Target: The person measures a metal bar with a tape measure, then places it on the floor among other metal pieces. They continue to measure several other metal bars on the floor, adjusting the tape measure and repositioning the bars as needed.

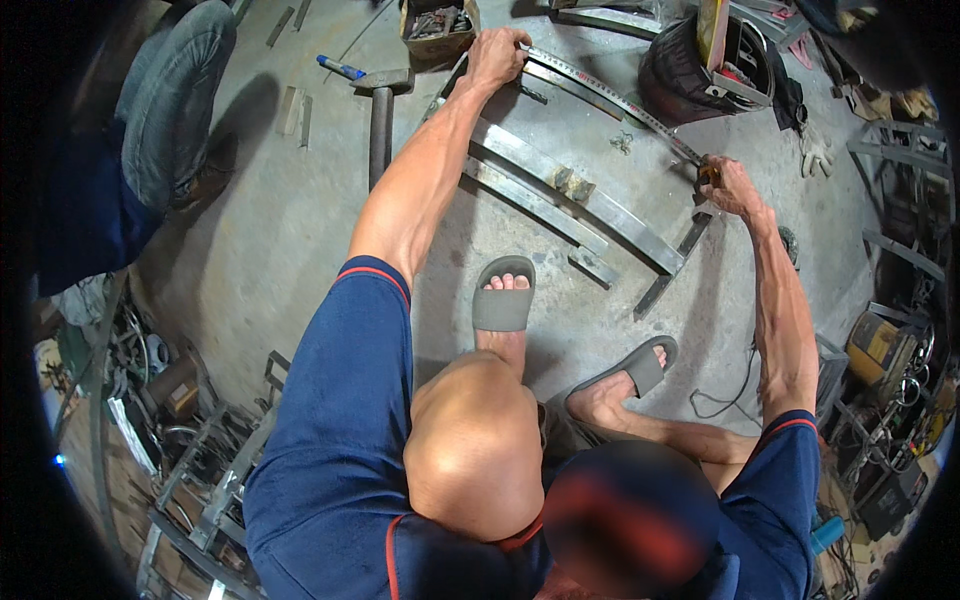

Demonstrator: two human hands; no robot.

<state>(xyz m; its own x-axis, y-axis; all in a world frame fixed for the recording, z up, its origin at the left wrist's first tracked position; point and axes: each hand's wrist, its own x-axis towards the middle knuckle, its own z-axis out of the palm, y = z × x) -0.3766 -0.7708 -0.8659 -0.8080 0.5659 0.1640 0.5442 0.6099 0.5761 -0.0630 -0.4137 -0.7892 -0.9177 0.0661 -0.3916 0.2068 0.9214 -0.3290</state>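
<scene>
A tape measure's blade (pixel 610 95) is drawn out between my two hands, above the floor. My left hand (pixel 497 57) is closed on the blade's far-left end, its fingertips pinched together. My right hand (pixel 738 188) grips the tape measure's case (pixel 708 176), mostly hidden by the fingers. Under the blade lies a frame of steel square tube (pixel 610 215), with short crosspieces at its ends. On the long tube sits a small rough metal block (pixel 572 185). The right hand is just above the crosspiece (pixel 688 243) at the frame's right end.
A hammer (pixel 382 130) and blue marker (pixel 341 67) are left of the frame. A box of metal bits (pixel 438 25) and black bucket (pixel 665 75) stand beyond. Gloves (pixel 817 152) lie right. Another person's jeans-clad leg (pixel 175 95) is at left; metal scrap (pixel 215 490) fills the lower left.
</scene>
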